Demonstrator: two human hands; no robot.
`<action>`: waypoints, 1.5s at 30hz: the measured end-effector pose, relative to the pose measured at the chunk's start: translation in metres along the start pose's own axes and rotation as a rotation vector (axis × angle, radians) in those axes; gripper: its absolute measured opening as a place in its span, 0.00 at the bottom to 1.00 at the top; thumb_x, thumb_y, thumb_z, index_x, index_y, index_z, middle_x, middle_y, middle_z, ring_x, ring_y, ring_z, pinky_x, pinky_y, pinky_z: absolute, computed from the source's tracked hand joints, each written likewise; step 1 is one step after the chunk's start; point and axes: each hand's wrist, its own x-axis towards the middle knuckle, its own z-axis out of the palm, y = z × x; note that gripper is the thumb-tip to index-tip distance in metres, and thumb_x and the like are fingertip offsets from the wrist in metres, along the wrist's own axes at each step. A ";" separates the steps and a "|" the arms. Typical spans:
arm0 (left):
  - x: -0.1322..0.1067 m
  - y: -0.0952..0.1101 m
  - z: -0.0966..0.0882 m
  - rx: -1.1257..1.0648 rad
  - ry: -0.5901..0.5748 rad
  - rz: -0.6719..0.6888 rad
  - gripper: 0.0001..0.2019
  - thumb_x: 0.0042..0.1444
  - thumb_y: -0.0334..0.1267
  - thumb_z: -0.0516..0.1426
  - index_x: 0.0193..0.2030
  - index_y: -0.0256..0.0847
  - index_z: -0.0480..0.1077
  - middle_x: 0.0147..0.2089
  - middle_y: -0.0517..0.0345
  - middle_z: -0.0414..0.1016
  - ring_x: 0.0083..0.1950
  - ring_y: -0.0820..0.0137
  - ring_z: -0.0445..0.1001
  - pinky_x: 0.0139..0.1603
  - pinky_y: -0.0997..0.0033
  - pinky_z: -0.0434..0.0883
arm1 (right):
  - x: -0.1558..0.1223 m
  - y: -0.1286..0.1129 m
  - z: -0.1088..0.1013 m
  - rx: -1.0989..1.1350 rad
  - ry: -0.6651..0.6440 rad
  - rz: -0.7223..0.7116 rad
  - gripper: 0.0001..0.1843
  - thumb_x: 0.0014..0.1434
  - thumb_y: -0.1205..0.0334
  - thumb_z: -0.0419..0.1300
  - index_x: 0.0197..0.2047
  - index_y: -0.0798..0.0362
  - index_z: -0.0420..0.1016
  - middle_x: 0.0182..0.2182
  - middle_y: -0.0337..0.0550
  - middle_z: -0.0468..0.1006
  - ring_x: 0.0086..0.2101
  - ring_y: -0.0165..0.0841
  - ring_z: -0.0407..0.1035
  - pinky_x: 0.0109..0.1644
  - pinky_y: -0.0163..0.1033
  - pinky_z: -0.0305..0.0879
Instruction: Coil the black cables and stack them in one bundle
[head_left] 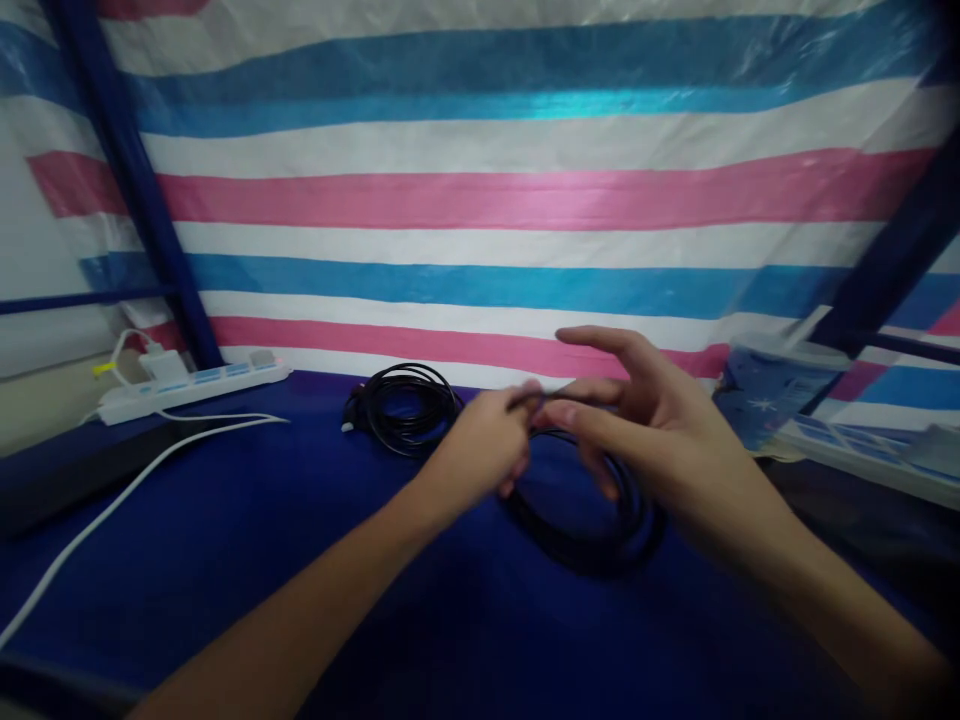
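Note:
My left hand (pixel 487 435) is closed around part of a coiled black cable (pixel 577 545), whose loops hang down to the right above the blue surface. Close against it, my right hand (pixel 652 405) pinches a dark strand of the same cable between thumb and a finger, with the index finger raised and stretched out. Motion blurs the fingertips, and the fingers partly hide the upper side of the coil. A second black cable coil (pixel 409 410) lies on the surface just beyond my left hand.
At the back left sits a white power strip (pixel 199 385) with a white plug; a white cord (pixel 135 485) runs toward me. A translucent bluish container (pixel 772 390) and another white strip (pixel 885 460) stand at right. Behind hangs a striped sheet (pixel 480 200) between blue posts.

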 end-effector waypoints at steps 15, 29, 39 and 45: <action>0.008 -0.012 0.000 -0.451 -0.137 -0.121 0.21 0.64 0.45 0.45 0.28 0.36 0.69 0.26 0.58 0.69 0.28 0.77 0.68 0.29 0.78 0.62 | -0.001 0.064 0.024 -0.393 0.097 -0.645 0.04 0.59 0.64 0.58 0.34 0.51 0.75 0.42 0.44 0.74 0.44 0.35 0.70 0.49 0.43 0.67; 0.003 -0.017 0.006 -0.770 -0.133 -0.056 0.22 0.62 0.53 0.46 0.55 0.44 0.64 0.45 0.54 0.72 0.42 0.68 0.73 0.42 0.66 0.70 | 0.008 0.083 0.011 -0.559 -0.134 -0.697 0.25 0.56 0.75 0.54 0.55 0.45 0.69 0.60 0.48 0.59 0.60 0.40 0.55 0.61 0.51 0.55; 0.012 -0.012 -0.009 -0.583 0.315 0.091 0.18 0.48 0.20 0.55 0.44 0.40 0.63 0.38 0.60 0.68 0.29 0.79 0.71 0.29 0.79 0.67 | -0.004 0.057 0.033 0.161 -0.161 -0.219 0.10 0.64 0.55 0.53 0.35 0.49 0.71 0.32 0.38 0.74 0.39 0.30 0.70 0.50 0.40 0.64; 0.011 -0.008 -0.017 -0.336 -0.054 -0.017 0.02 0.56 0.28 0.53 0.35 0.35 0.66 0.25 0.64 0.61 0.15 0.86 0.51 0.16 0.81 0.53 | 0.004 0.050 0.025 0.422 -0.093 0.070 0.13 0.59 0.51 0.58 0.41 0.49 0.62 0.17 0.25 0.51 0.13 0.21 0.47 0.18 0.32 0.57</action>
